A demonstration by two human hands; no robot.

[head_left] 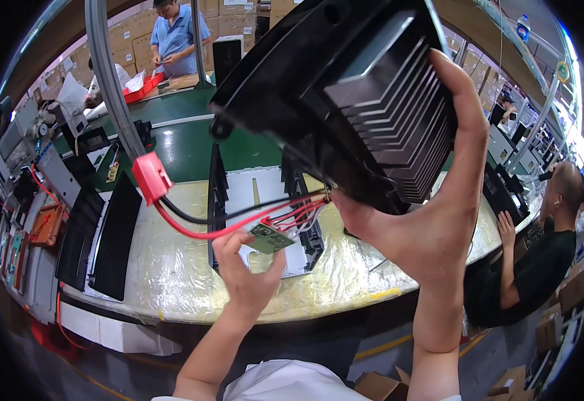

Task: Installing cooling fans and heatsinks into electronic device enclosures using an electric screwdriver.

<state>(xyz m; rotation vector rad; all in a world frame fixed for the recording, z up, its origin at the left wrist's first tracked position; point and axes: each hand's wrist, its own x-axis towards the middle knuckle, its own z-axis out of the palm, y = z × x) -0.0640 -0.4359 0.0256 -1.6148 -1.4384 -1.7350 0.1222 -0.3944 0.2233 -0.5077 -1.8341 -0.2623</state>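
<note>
My right hand (425, 227) grips a large black plastic housing (352, 100) by its right edge, fingers behind the chevron-slatted side and thumb at its lower end. It is held tilted above the table. With thumb and fingertips, my left hand (245, 277) pinches a small green circuit board (270, 238) by its edges. Thin red and white wires run from the board to the housing's lower end. From there a thick red and black cable loops left to a red plug connector (151, 178), hanging in the air. Beneath lies a case shell (255, 184) with black side walls and a pale bottom.
Black panels (115, 237) lie at the left of the film-covered table (178, 294). A metal post (115, 80) rises behind them. Beyond is a green bench (185, 157), where a person in blue (177, 43) stands. Another person in black (539, 267) sits at the right.
</note>
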